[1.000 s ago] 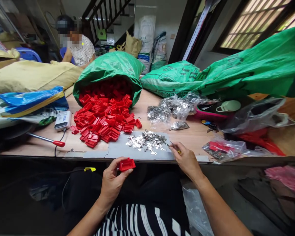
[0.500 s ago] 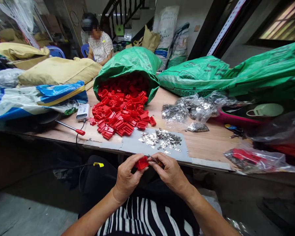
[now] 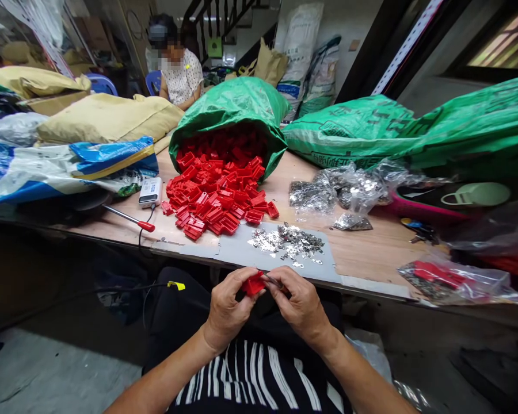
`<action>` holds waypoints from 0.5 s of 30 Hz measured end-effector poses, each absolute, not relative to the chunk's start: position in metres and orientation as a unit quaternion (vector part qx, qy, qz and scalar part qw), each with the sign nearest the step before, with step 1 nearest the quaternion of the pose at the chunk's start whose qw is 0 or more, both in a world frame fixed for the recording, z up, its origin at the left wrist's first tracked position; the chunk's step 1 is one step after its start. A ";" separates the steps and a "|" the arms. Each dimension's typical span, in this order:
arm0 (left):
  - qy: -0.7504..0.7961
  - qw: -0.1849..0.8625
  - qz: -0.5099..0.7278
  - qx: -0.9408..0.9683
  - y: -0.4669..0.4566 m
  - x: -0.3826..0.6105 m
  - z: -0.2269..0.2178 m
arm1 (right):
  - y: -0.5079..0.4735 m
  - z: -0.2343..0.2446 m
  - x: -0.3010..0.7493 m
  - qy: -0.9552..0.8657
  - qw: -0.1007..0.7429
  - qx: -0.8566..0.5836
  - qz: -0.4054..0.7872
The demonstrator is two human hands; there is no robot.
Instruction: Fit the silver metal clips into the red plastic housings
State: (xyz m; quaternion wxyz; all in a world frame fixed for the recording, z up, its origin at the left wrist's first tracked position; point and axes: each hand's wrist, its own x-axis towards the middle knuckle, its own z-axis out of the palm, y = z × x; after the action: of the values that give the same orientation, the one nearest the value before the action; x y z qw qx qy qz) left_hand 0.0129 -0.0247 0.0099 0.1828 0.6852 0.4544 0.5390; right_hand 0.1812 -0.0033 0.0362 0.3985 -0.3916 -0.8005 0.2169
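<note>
Between thumb and fingers, my left hand (image 3: 231, 305) grips a small red plastic box-shaped part (image 3: 254, 284) in front of the table edge. My right hand (image 3: 297, 299) is closed around a thin dark tool (image 3: 276, 280), perhaps tweezers or a small screwdriver; its tip meets the right side of the red part. Whether a metal piece sits at that tip is too small to tell. Just beyond my hands, small shiny metal plates (image 3: 287, 240) lie scattered on a grey mat (image 3: 233, 253). Red parts like the held one form a pile (image 3: 216, 201) spilling from a green sack (image 3: 237, 100).
Clear bags of metal pieces (image 3: 313, 196) lie right of the pile. A white power bank (image 3: 150, 192) and a red-tipped metal lever (image 3: 129, 218) are at left. Another bag (image 3: 444, 276) rests near the right front edge. Across the table sits another person (image 3: 179, 75).
The whole view has shifted slightly, moving the table and sacks a little to the right in the picture. Both hands keep their grip, with the tool still against the red part.
</note>
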 end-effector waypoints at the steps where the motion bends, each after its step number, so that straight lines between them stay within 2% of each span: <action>1: 0.456 0.182 0.539 0.685 -0.024 0.013 0.010 | -0.004 0.036 0.182 -0.799 0.399 -0.395 0.217; 15: 0.440 0.190 0.525 0.703 -0.024 0.013 0.005 | -0.007 0.035 0.181 -0.789 0.383 -0.413 0.246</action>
State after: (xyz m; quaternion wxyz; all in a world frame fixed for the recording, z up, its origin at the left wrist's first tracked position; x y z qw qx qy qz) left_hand 0.0127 -0.0245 0.0054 0.1895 0.7028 0.4405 0.5255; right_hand 0.1809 -0.0072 0.0353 0.3825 -0.4127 -0.7892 0.2462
